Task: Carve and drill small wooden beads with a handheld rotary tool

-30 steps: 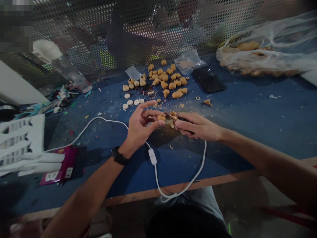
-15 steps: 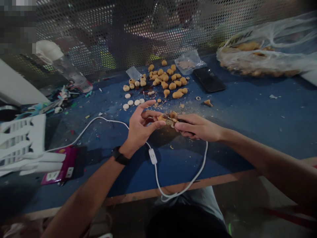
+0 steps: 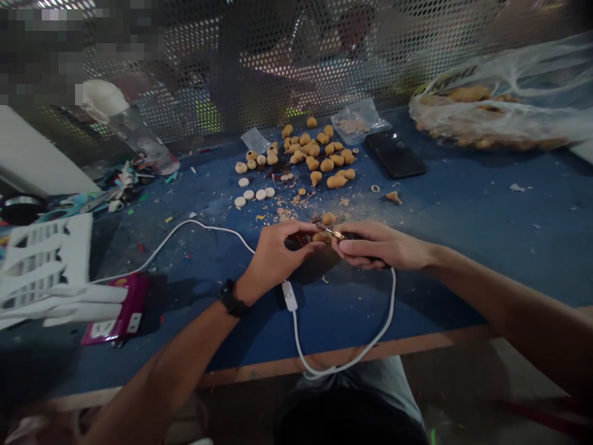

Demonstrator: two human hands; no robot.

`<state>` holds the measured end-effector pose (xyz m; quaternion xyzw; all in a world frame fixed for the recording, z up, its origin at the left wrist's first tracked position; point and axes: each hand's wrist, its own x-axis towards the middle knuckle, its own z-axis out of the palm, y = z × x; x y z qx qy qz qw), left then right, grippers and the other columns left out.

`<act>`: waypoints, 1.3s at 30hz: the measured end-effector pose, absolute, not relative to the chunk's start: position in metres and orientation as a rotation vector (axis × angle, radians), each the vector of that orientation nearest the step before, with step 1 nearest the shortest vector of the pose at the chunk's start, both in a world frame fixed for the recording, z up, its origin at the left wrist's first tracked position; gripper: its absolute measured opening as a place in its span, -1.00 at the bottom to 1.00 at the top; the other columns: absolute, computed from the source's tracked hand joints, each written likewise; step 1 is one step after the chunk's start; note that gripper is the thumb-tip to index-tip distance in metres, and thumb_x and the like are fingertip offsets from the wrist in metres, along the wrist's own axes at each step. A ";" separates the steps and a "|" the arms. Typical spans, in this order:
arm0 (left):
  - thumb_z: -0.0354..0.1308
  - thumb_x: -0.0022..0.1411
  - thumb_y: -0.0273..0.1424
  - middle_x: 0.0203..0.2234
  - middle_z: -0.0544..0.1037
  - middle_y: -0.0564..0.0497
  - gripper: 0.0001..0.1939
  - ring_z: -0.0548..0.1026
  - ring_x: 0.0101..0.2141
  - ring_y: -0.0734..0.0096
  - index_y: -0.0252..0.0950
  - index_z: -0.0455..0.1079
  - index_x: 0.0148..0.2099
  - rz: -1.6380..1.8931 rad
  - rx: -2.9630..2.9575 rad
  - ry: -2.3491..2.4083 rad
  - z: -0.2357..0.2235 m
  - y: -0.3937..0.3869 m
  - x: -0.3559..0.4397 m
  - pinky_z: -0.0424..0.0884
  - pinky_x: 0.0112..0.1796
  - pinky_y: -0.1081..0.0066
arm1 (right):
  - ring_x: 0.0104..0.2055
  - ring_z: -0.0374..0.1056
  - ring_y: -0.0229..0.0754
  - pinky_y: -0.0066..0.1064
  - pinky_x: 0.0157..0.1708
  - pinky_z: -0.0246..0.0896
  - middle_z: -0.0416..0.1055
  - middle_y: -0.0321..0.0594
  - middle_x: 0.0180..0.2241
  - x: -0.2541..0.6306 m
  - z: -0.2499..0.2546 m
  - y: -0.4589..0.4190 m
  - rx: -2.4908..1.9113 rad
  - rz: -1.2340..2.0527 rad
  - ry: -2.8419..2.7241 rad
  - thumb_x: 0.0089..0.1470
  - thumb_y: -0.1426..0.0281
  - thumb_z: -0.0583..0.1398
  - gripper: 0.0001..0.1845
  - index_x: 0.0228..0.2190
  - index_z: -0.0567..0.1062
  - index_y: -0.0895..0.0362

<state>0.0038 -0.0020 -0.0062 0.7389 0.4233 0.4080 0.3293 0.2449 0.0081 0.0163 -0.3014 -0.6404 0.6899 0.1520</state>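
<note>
The left hand [image 3: 290,250] pinches a small brown gourd [image 3: 319,237]; the right hand [image 3: 377,244] is closed around a corded tool [image 3: 337,234].

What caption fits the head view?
Left hand pinching a small gourd, right hand holding a corded tool over a blue table.

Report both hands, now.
Left hand: closed on a small tan gourd.
Right hand: closed on a corded, metal-tipped rotary tool.
</note>
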 end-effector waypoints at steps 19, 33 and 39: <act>0.46 0.16 -0.33 -0.35 0.73 0.00 -0.81 0.64 -0.40 0.40 -0.23 0.65 -0.16 1.091 1.869 1.225 -0.007 0.018 -0.011 0.58 -0.32 0.41 | 0.11 0.50 -0.05 -0.17 0.12 0.33 0.61 -0.04 0.04 0.205 0.018 -0.028 -0.356 1.497 -2.265 0.43 0.25 0.16 -0.76 0.00 0.43 0.13; 0.47 0.16 -0.33 -0.29 0.73 -0.04 -0.70 0.67 -0.32 0.37 -0.25 0.62 -0.05 1.055 1.845 1.246 -0.005 0.016 -0.011 0.62 -0.27 0.38 | -0.04 0.50 -0.03 -0.16 0.00 0.40 0.56 -0.02 -0.08 0.204 0.015 -0.030 -0.299 1.400 -2.297 0.45 0.20 0.10 -0.72 -0.03 0.43 0.14; 0.46 0.17 -0.33 -0.27 0.73 -0.02 -0.68 0.67 -0.28 0.36 -0.25 0.61 -0.03 1.018 1.827 1.270 -0.001 0.015 -0.010 0.61 -0.22 0.39 | 0.00 0.45 -0.01 -0.13 0.02 0.38 0.55 -0.01 -0.07 0.204 0.012 -0.031 -0.334 1.209 -2.346 0.48 0.22 0.07 -0.72 0.00 0.42 0.15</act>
